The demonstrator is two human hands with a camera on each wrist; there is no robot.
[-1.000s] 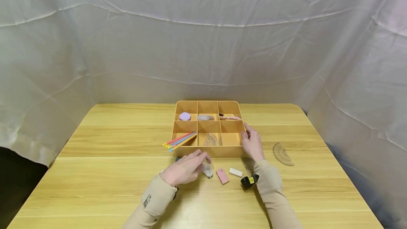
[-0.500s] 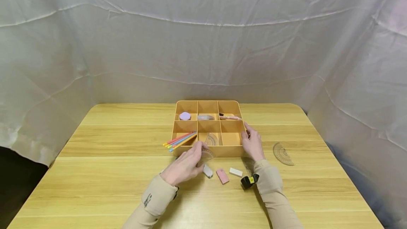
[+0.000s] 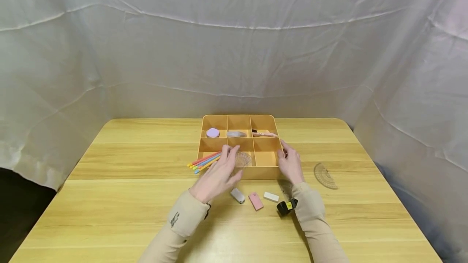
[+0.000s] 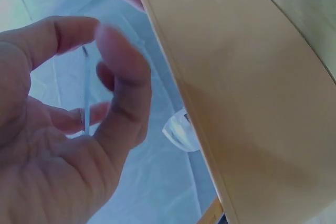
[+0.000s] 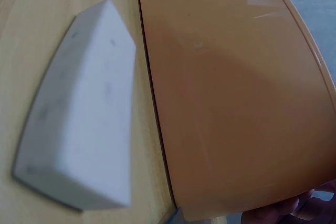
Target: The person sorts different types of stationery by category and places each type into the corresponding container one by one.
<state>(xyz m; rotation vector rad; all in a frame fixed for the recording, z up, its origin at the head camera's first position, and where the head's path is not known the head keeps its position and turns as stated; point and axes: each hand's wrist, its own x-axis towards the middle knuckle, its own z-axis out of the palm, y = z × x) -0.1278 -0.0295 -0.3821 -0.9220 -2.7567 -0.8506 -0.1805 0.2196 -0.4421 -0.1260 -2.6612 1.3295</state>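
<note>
An orange six-compartment organizer [image 3: 239, 173] stands in the middle of the table. Over its front middle compartment is my left hand [image 3: 215, 180], thumb and fingers around a clear protractor [image 3: 243, 159]. The left wrist view shows a thin clear edge [image 4: 86, 90] between the fingers, above the organizer's rim. At the organizer's right wall, my right hand [image 3: 290, 165] grips the side; its curled fingertips [image 5: 268, 213] show at the corner in the right wrist view. Bundled coloured pencils [image 3: 206, 162] lean out of the front left compartment, partly behind my left hand.
In front of the organizer lie a grey-white rounded item [image 3: 237, 195], a pink eraser [image 3: 255, 201] and a white eraser [image 3: 271, 197]. Another clear protractor [image 3: 325, 176] lies at right. Back compartments hold a lilac round item [image 3: 213, 133], a translucent item [image 3: 236, 134] and pens [image 3: 265, 134].
My left hand has lifted a clear protractor from beside the grey-white item and carried it forward over the front middle compartment. My right hand stays at the organizer's side.
</note>
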